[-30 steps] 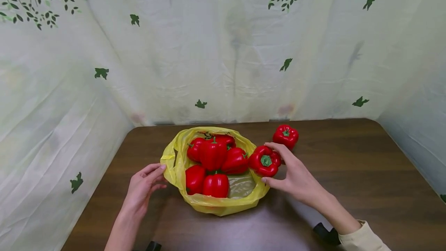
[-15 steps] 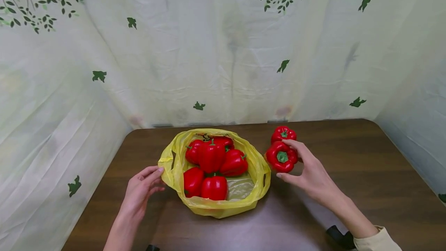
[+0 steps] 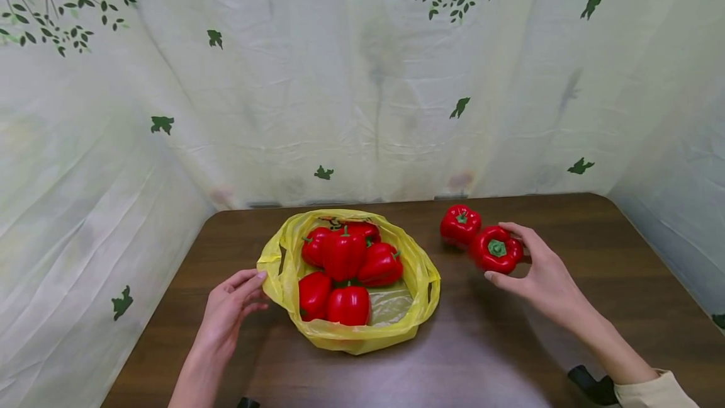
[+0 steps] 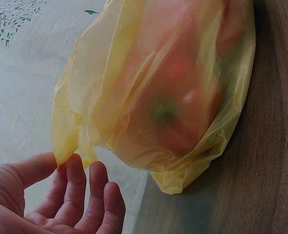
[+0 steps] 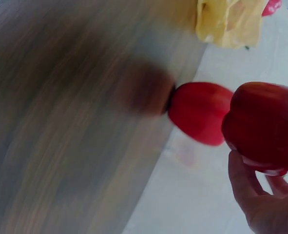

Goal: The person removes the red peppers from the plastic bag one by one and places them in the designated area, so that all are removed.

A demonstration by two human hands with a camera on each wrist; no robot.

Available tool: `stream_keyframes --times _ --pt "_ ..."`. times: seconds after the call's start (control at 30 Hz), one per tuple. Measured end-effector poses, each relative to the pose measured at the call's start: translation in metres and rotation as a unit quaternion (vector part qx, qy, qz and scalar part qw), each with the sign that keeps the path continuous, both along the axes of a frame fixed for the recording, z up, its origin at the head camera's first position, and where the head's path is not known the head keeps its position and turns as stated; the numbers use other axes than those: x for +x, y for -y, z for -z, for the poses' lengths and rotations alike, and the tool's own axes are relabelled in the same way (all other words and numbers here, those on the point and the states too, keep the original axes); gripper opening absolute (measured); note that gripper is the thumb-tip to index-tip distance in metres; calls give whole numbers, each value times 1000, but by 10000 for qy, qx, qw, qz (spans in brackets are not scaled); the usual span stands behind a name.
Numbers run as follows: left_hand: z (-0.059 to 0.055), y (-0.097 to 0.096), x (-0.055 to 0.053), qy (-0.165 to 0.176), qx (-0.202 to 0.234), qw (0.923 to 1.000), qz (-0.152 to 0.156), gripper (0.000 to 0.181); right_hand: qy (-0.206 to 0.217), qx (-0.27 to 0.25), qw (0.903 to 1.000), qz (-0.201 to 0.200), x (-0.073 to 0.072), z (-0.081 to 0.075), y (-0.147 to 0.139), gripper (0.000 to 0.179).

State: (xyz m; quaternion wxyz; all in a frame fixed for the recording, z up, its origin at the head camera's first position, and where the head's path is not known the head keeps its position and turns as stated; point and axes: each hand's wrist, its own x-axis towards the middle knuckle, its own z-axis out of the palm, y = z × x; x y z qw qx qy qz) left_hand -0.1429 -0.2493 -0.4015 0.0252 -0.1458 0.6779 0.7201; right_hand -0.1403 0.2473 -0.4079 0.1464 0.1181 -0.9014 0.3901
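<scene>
Currently, the left hand (image 3: 228, 307) pinches the edge of a yellow plastic bag (image 3: 385, 334) between thumb and fingertip, at the bag's left side, with the outer fingers loosely bent. The bag sits open on the brown wood-grain surface (image 3: 629, 260), and at least six red bell peppers (image 3: 344, 257) show inside it, heaped toward the back and left; a bare patch of its lining shows at the front right. From the left wrist, one pepper with its green stem shows blurrily through the thin plastic.

To the right of the bag, the right hand (image 3: 546, 279) holds one red bell pepper (image 3: 494, 250) between thumb and fingers, green stem end facing the head camera. It appears lifted clear of the surface. Just behind it and to its left, a second loose pepper (image 3: 460, 224) stands upright on the surface; whether the two touch cannot be told. A cream sleeve (image 3: 657, 390) covers the right forearm. Behind everything hangs a pale curtain (image 3: 340, 93) with green leaf prints.
</scene>
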Motion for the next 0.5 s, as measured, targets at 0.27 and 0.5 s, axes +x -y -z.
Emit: stream_keyframes --times 0.27,0.5 --pt "0 1 0 34 -14 10000 -7 11 531 72 9981 303 -7 3 -20 81" --pt "-1 0 0 101 -17 9999 1 14 927 146 9939 574 -17 9 -28 85"
